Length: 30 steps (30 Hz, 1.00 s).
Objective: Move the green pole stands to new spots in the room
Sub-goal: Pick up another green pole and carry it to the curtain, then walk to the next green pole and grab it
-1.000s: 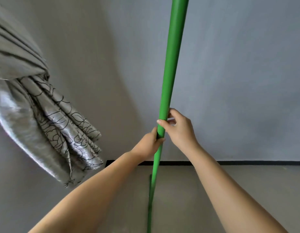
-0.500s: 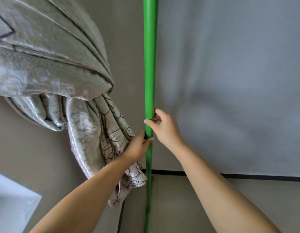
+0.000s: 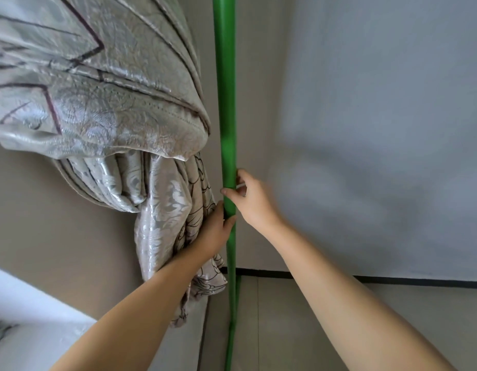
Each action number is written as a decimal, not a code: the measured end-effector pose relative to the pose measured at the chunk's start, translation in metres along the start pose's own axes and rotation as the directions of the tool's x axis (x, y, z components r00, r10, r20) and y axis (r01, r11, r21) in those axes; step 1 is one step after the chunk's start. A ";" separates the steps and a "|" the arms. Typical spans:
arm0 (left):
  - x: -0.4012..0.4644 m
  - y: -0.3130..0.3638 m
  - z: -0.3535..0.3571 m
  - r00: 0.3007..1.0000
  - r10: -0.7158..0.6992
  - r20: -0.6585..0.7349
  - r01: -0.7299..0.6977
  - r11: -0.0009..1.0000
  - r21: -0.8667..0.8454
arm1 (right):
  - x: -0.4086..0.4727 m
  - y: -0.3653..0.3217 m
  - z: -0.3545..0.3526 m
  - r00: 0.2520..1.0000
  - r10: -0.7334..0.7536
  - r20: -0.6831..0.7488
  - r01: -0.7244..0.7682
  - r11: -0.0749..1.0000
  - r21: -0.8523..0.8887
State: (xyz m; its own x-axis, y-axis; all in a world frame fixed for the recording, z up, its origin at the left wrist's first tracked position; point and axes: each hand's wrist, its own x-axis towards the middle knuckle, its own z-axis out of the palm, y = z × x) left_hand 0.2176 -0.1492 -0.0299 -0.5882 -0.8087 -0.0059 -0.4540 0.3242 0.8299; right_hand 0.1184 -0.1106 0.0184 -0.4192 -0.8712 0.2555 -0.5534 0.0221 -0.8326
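A tall green pole stand [image 3: 226, 108] rises nearly upright through the middle of the view, from the floor to beyond the top edge. My right hand [image 3: 252, 199] grips it at about mid height, fingers wrapped around the shaft. Just below, my left hand [image 3: 214, 230] holds the same pole from the left side. The pole's base lies out of view below the frame.
A tied-back silver patterned curtain [image 3: 111, 116] hangs close to the pole's left, touching my left wrist. A grey wall [image 3: 365, 129] stands behind, with a dark skirting line [image 3: 365, 279] at the tiled floor [image 3: 285, 317]. A white surface [image 3: 25, 317] fills the bottom left corner.
The pole has gone from leaning right to nearly upright, close beside the curtain. The curtain now fills much more of the left side. Both hands keep their grip.
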 end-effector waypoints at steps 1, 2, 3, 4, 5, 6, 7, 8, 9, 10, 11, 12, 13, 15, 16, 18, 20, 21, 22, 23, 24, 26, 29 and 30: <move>-0.003 0.001 0.003 1.000 -0.009 -0.009 0.008 1.000 -0.018 | -0.004 -0.001 -0.002 1.000 -0.005 0.014 0.005 1.000 0.002; -0.006 0.001 0.007 0.999 -0.023 -0.023 0.022 0.999 -0.045 | -0.007 0.000 -0.004 0.999 -0.009 0.037 0.009 1.000 0.007; -0.010 0.001 0.010 0.998 -0.047 -0.039 0.044 0.997 -0.067 | -0.012 0.001 -0.007 0.998 -0.006 0.068 0.005 1.000 0.016; -0.012 0.001 0.013 0.996 -0.070 -0.057 0.065 0.995 -0.082 | -0.019 0.004 -0.010 0.995 0.006 0.101 -0.009 1.000 0.025; -0.015 0.001 0.016 0.993 -0.090 -0.072 0.083 0.993 -0.089 | -0.028 0.007 -0.015 0.991 0.030 0.128 -0.034 0.999 0.028; -0.018 0.002 0.019 0.991 -0.104 -0.079 0.096 0.990 -0.100 | -0.038 0.011 -0.022 0.988 0.058 0.144 -0.063 0.998 0.027; -0.021 0.005 0.021 0.990 -0.119 -0.077 0.110 0.987 -0.115 | -0.052 0.016 -0.031 0.985 0.089 0.145 -0.095 0.995 0.033; -0.023 0.006 0.023 0.989 -0.127 -0.076 0.117 0.985 -0.126 | -0.068 0.022 -0.041 0.984 0.119 0.136 -0.126 0.991 0.051; -0.028 0.009 0.025 0.989 -0.127 -0.082 0.117 0.986 -0.121 | -0.087 0.030 -0.052 0.981 0.149 0.125 -0.159 0.985 0.071; -0.033 0.008 0.027 0.988 -0.125 -0.094 0.115 0.988 -0.102 | -0.108 0.037 -0.065 0.977 0.180 0.117 -0.191 0.978 0.088; -0.041 0.008 0.029 0.987 -0.120 -0.106 0.111 0.990 -0.088 | -0.132 0.045 -0.077 0.971 0.212 0.108 -0.222 0.971 0.091; -0.051 0.007 0.033 0.988 -0.105 -0.110 0.094 0.991 -0.096 | -0.158 0.054 -0.089 0.967 0.240 0.091 -0.247 0.965 0.084; -0.063 0.008 0.037 0.993 -0.066 -0.097 0.055 0.992 -0.110 | -0.184 0.062 -0.100 0.961 0.267 0.067 -0.272 0.960 0.072; -0.091 0.010 0.053 0.997 0.075 -0.003 -0.075 0.990 -0.123 | -0.240 0.080 -0.118 0.943 0.331 0.021 -0.332 0.940 0.078; -0.106 0.011 0.063 0.986 0.149 0.076 -0.139 0.982 -0.126 | -0.269 0.087 -0.126 0.930 0.367 0.005 -0.366 0.927 0.087; -0.135 0.020 0.085 0.940 0.238 0.243 -0.204 0.966 -0.157 | -0.325 0.097 -0.142 0.897 0.441 -0.043 -0.436 0.895 0.096; -0.158 0.030 0.109 0.884 0.269 0.383 -0.218 0.961 -0.172 | -0.379 0.103 -0.160 0.850 0.508 -0.138 -0.495 0.861 0.114; -0.169 0.036 0.123 0.850 0.277 0.449 -0.219 0.960 -0.176 | -0.405 0.107 -0.168 0.815 0.547 -0.192 -0.530 0.837 0.137; -0.178 0.041 0.137 0.815 0.279 0.508 -0.217 0.960 -0.179 | -0.429 0.109 -0.176 0.775 0.583 -0.242 -0.559 0.812 0.166; -0.189 0.047 0.151 0.778 0.279 0.563 -0.217 0.960 -0.176 | -0.453 0.110 -0.183 0.732 0.615 -0.294 -0.583 0.788 0.199; -0.199 0.055 0.166 0.743 0.286 0.605 -0.222 0.958 -0.180 | -0.475 0.111 -0.191 0.684 0.641 -0.349 -0.598 0.766 0.235; -0.220 0.072 0.196 0.700 0.286 0.655 -0.227 0.958 -0.175 | -0.512 0.112 -0.203 0.567 0.690 -0.449 -0.609 0.719 0.336; -0.249 0.096 0.250 0.662 0.292 0.690 -0.219 0.956 -0.195 | -0.559 0.119 -0.226 0.377 0.741 -0.556 -0.600 0.653 0.462; -0.258 0.104 0.269 0.657 0.300 0.691 -0.211 0.954 -0.213 | -0.573 0.122 -0.234 0.328 0.744 -0.582 -0.598 0.640 0.482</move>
State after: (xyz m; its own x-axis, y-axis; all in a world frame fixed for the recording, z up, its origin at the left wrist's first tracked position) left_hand 0.1427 0.2252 -0.0920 -0.9855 -0.0950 -0.1407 -0.1664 0.3757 0.9117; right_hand 0.1224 0.5063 -0.1148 -0.9680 0.0163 -0.2503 0.2436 0.2990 -0.9226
